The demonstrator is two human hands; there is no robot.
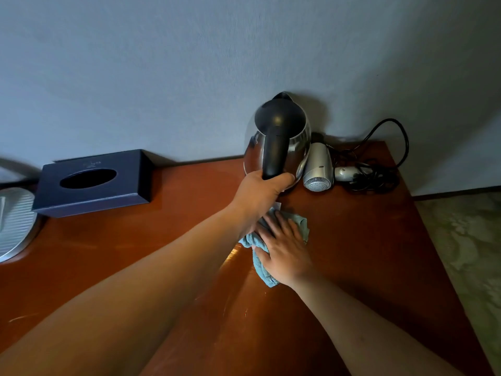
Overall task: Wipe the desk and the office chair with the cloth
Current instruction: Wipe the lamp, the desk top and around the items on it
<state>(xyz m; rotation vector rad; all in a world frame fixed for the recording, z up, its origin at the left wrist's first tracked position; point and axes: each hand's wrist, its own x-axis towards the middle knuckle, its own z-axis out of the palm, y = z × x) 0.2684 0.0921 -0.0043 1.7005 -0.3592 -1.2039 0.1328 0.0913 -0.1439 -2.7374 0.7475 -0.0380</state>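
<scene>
A light blue cloth (260,263) lies bunched on the reddish-brown wooden desk (352,240), near its back right part. My right hand (284,248) presses flat on the cloth with its fingers spread. My left hand (260,194) grips the black handle of a steel kettle (298,142) and holds it tilted toward the wall, just behind the cloth. The office chair is out of view.
A silver hair dryer (318,169) with a tangled black cord (376,172) lies right of the kettle by the wall. A dark blue tissue box (92,183) sits at the back left, beside a round metal object (13,223). The desk's right edge drops to patterned carpet (466,240).
</scene>
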